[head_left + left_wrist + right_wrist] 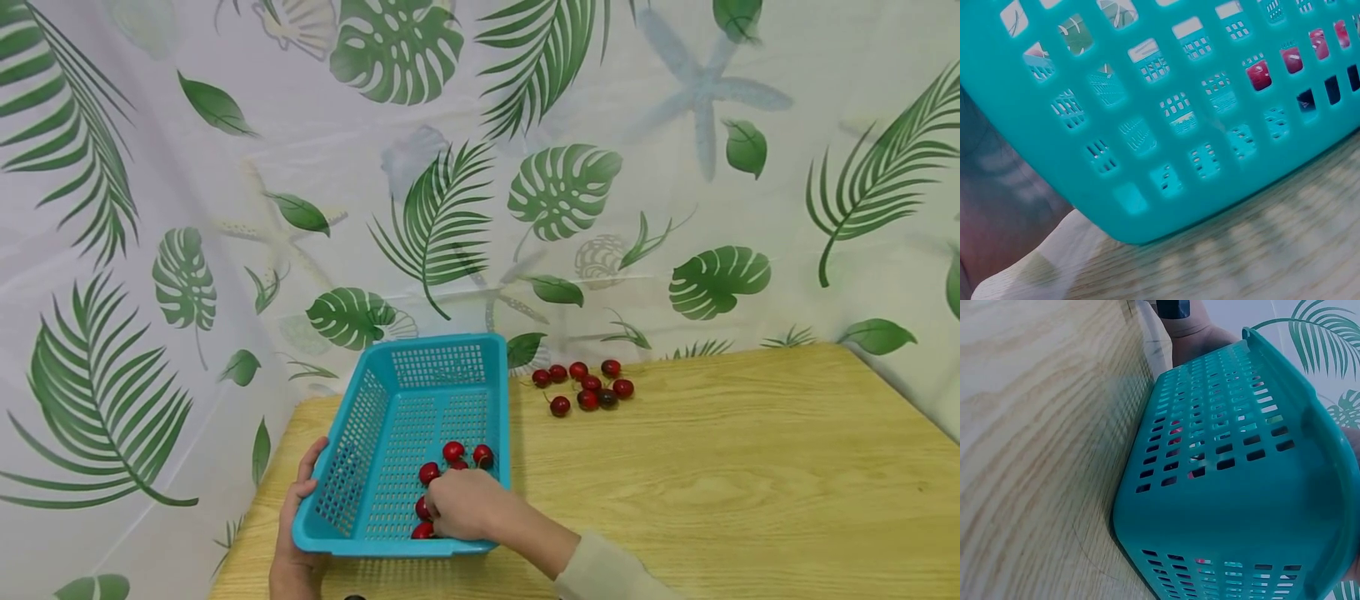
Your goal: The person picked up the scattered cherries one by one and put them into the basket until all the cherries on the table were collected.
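A blue plastic basket [450, 402] with slotted walls stands on the table, holding several dark red cherries [453, 452] in its near right corner. At the basket's left side, my left hand [294, 508] grips the rim, its fingers against the edge. My right hand [468, 504] reaches over the near right rim into the basket, fingers bent downward among the cherries. One cherry [423, 508] lies right at its fingertips, which are partly hidden, so I cannot tell whether they pinch it. Through the slots, a cherry [1260, 75] shows in the left wrist view.
Several loose cherries [591, 383] lie in a group on the wooden table [720, 467], right of the basket near the back edge. A leaf-patterned cloth [630, 200] hangs behind and to the left. A small dark object [355, 597] shows at the bottom edge.
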